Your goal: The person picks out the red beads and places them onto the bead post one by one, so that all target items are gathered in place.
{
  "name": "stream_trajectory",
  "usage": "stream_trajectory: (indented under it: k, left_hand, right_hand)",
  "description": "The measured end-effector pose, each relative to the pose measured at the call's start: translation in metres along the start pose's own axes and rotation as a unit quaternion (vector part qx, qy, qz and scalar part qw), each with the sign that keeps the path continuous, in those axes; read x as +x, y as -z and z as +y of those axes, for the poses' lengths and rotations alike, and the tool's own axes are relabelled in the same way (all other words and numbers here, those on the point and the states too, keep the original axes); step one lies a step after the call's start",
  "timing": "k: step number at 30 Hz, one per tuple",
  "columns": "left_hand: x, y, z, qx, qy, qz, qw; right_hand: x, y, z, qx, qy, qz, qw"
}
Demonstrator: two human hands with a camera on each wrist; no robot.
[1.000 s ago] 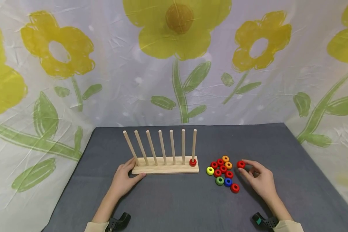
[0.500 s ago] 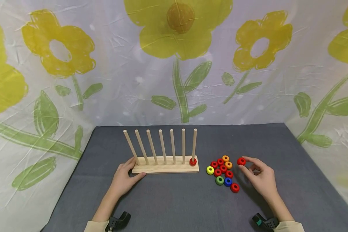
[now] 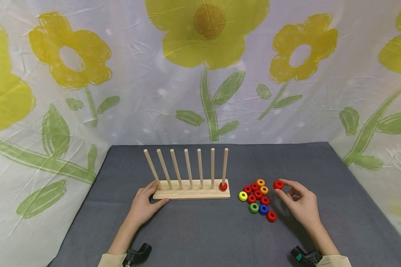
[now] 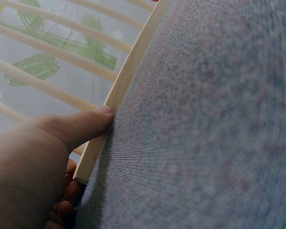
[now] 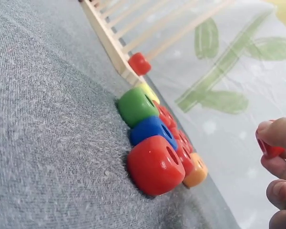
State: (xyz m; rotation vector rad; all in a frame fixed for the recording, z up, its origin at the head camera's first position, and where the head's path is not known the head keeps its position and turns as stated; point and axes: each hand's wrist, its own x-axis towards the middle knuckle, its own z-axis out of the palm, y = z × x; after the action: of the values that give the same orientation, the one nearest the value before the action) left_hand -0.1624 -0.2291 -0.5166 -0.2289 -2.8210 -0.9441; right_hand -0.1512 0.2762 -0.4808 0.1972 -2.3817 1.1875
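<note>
A light wooden peg board [image 3: 192, 194] with several upright pegs stands left of centre in the head view. One red bead [image 3: 223, 186] sits at the foot of its rightmost peg. My left hand [image 3: 143, 204] grips the board's left end, the thumb [image 4: 88, 125] on the front edge and the other fingers round the end. Between thumb and index finger my right hand [image 3: 300, 205] pinches another red bead [image 3: 278, 184], its hole seen from the side in the right wrist view. That bead is held above the cloth, right of a group of loose beads.
Loose beads lie between board and right hand: several red ones, two orange, a yellow bead [image 3: 243, 196], a green bead [image 3: 254, 208] and a blue bead [image 3: 263, 209]. A dark grey cloth [image 3: 200, 233] covers the table. Behind hangs a flower-printed sheet [image 3: 137, 111].
My right hand has raised the pinched red bead slightly off the cloth. The left hand keeps its grip on the peg board. The head view has shifted a little.
</note>
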Motion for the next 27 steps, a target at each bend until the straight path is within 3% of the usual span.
stream_trajectory:
  k: [6, 13, 27]
  left_hand:
    - [0.0, 0.001, -0.001, 0.002, -0.001, 0.005, 1.0]
    - [0.0, 0.0, -0.001, 0.002, -0.004, 0.0, 1.0]
    - [-0.001, 0.001, 0.002, 0.0, -0.002, 0.003, 1.0]
  right_hand:
    - [0.008, -0.005, -0.003, 0.004, 0.034, -0.002, 0.9994]
    - [0.011, -0.016, -0.006, 0.016, 0.047, -0.018, 0.9986]
    - [0.026, -0.033, -0.032, 0.053, 0.083, -0.027, 0.9947]
